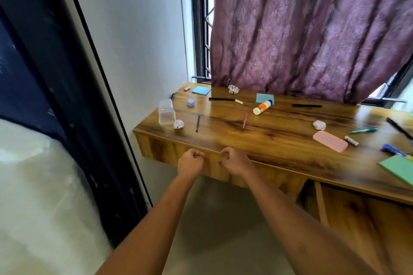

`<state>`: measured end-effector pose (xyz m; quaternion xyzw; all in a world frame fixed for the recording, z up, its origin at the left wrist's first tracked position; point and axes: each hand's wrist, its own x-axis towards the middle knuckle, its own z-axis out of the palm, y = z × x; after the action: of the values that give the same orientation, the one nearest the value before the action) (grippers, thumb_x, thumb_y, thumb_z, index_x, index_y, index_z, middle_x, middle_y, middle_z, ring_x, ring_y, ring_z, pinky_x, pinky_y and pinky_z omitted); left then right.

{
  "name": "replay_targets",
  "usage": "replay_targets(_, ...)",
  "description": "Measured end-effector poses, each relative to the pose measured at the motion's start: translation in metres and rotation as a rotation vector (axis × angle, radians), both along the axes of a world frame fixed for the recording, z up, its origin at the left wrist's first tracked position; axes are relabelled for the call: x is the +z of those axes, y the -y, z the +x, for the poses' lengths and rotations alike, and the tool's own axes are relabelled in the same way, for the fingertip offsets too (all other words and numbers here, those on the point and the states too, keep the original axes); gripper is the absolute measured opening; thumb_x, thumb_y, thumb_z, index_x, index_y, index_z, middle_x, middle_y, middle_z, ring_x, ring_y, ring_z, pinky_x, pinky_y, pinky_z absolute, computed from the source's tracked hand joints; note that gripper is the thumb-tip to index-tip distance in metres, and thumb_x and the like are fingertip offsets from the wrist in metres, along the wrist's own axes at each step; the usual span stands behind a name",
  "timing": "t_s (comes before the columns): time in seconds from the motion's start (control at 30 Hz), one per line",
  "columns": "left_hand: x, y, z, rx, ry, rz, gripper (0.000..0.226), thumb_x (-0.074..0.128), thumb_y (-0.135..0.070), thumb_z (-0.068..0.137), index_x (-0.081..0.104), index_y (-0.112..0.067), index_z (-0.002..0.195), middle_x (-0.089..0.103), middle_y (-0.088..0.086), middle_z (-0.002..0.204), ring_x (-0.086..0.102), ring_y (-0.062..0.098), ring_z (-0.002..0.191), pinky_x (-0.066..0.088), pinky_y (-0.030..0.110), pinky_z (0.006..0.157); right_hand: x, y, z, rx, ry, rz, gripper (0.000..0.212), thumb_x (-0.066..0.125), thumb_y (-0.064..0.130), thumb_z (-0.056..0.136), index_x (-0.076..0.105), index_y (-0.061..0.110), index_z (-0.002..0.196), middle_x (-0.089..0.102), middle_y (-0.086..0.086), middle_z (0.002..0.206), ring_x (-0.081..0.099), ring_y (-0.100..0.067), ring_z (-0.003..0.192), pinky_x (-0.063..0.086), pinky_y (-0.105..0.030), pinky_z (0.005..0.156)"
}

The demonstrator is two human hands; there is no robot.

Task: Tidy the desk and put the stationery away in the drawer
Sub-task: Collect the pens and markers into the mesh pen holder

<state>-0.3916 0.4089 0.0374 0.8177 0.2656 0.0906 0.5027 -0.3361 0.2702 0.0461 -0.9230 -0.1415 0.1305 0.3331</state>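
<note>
A wooden desk (279, 140) stands under the window with stationery scattered on it. A glue bottle (262, 107), a pink pen (245, 119), a dark pencil (197, 123), a pink pad (330, 141) and a blue sticky pad (201, 90) lie on top. Both hands are raised in front of the desk's front panel (161, 149), where the drawer front sits. My left hand (190, 163) is curled into a fist and holds nothing. My right hand (234, 162) is curled too, thumb against fingers, empty.
A clear plastic container (166, 112) stands at the desk's left corner beside crumpled paper (178, 124). More pens and a green pad (400, 168) lie at the right. A purple curtain (312, 29) hangs behind. A mattress (33, 185) leans at the left.
</note>
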Motion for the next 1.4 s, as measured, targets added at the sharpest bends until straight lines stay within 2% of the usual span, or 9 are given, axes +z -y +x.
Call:
replay_targets(0.33,0.005,0.024,0.101,-0.19,0.005,0.017,0.013,0.055,-0.007,0.088,0.063,-0.014,0.095,0.065,0.006,0.1,0.059,0.021,0.096,0.042,0.023,0.069,0.006,0.018,0.084,-0.138,0.028,-0.06,0.044,0.063,0.027,0.086,0.054,0.016,0.127,0.061,-0.008,0.124,0.058,-0.024,0.111,0.047,-0.032,0.089)
replay_targets(0.43,0.009,0.047,0.139,-0.244,-0.018,0.06,0.019,0.057,-0.013,0.088,0.067,-0.014,0.105,0.066,0.004,0.108,0.058,0.019,0.102,0.038,0.022,0.077,0.007,0.036,0.117,-0.184,0.015,-0.059,0.042,0.063,0.024,0.087,0.055,0.015,0.127,0.061,-0.009,0.124,0.058,-0.023,0.112,0.045,-0.029,0.088)
replay_targets(0.57,0.013,0.083,0.183,-0.351,-0.057,0.071,0.019,0.058,-0.012,0.087,0.068,-0.016,0.103,0.064,0.002,0.117,0.057,0.018,0.107,0.043,0.026,0.089,0.016,0.071,0.154,-0.261,0.004,-0.083,0.046,0.062,0.023,0.088,0.052,0.016,0.132,0.059,-0.007,0.127,0.057,-0.022,0.113,0.048,-0.033,0.092)
replay_targets(0.67,0.027,0.121,0.22,-0.435,-0.045,0.105,0.022,0.055,-0.017,0.09,0.066,-0.018,0.109,0.056,-0.011,0.119,0.052,0.016,0.114,0.04,0.023,0.092,0.029,0.11,0.18,-0.338,0.018,-0.071,0.041,0.056,0.025,0.088,0.053,0.017,0.128,0.06,-0.006,0.123,0.057,-0.024,0.11,0.048,-0.035,0.089)
replay_targets(0.73,0.033,0.155,0.241,-0.504,-0.027,0.092,0.018,0.054,-0.02,0.09,0.066,-0.021,0.103,0.063,-0.004,0.114,0.056,0.015,0.105,0.045,0.025,0.089,0.034,0.143,0.189,-0.406,0.041,-0.071,0.037,0.055,0.024,0.085,0.056,0.017,0.121,0.063,-0.008,0.119,0.058,-0.027,0.107,0.048,-0.036,0.087)
replay_targets(0.87,0.037,0.251,0.266,-0.687,0.012,0.059,0.013,0.054,-0.014,0.089,0.065,-0.017,0.095,0.066,0.002,0.1,0.055,0.013,0.084,0.04,0.024,0.066,0.036,0.229,0.189,-0.613,0.059,-0.079,0.04,0.057,0.021,0.085,0.055,0.02,0.125,0.062,-0.008,0.123,0.057,-0.027,0.113,0.047,-0.035,0.091)
replay_targets(1.1,0.035,0.43,0.274,-1.076,0.026,-0.048,0.015,0.057,-0.008,0.085,0.067,-0.018,0.09,0.07,0.005,0.101,0.062,0.022,0.099,0.042,0.024,0.076,0.035,0.392,0.161,-1.017,0.095,-0.126,0.038,0.058,0.023,0.087,0.056,0.016,0.124,0.063,-0.01,0.122,0.055,-0.028,0.117,0.044,-0.034,0.092)
replay_targets(1.3,0.024,0.573,0.271,-1.358,0.013,-0.108,0.014,0.06,-0.01,0.084,0.066,-0.021,0.091,0.07,0.003,0.099,0.064,0.021,0.097,0.052,0.034,0.086,0.039,0.52,0.139,-1.348,0.106,-0.278,0.037,0.053,0.017,0.086,0.057,0.014,0.123,0.062,-0.01,0.118,0.057,-0.03,0.11,0.045,-0.033,0.078)
replay_targets(1.4,0.016,0.624,0.286,-1.436,0.026,-0.102,0.016,0.056,-0.01,0.086,0.063,-0.023,0.092,0.067,-0.002,0.096,0.062,0.018,0.092,0.053,0.034,0.081,0.039,0.574,0.143,-1.485,0.099,-0.369,0.043,0.052,0.019,0.089,0.049,0.017,0.132,0.052,-0.01,0.129,0.049,-0.031,0.117,0.047,-0.038,0.084)
